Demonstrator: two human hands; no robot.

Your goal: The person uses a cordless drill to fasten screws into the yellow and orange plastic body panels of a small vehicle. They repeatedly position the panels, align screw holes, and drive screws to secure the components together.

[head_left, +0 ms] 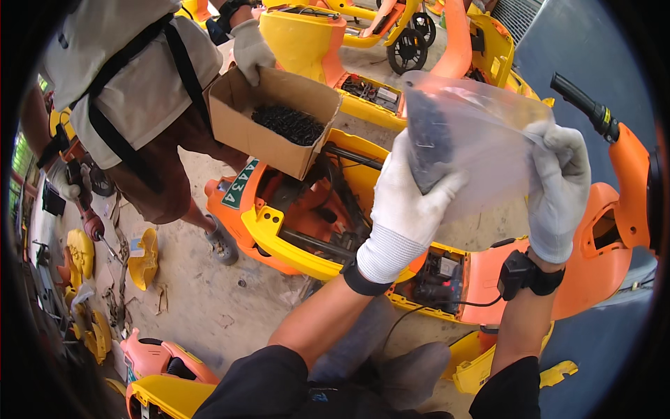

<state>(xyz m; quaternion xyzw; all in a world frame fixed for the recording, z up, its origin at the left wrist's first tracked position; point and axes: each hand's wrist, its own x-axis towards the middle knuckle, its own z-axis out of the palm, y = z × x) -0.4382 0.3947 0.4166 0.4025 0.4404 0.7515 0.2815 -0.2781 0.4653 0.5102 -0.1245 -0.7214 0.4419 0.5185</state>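
Head view: clear bag (481,150) of dark screws (427,143)

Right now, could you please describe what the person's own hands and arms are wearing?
Both the left hand and the right hand wear white knit gloves with ribbed cuffs. A black band circles the left wrist. The right wrist carries a black strapped box with a thin black cable. Forearms are bare; dark sleeves cover the upper arms.

The orange scooter (314,216) fills the middle, under the hands. A cardboard box (269,122) blocks the far left. Bare floor (202,300) lies open near left.
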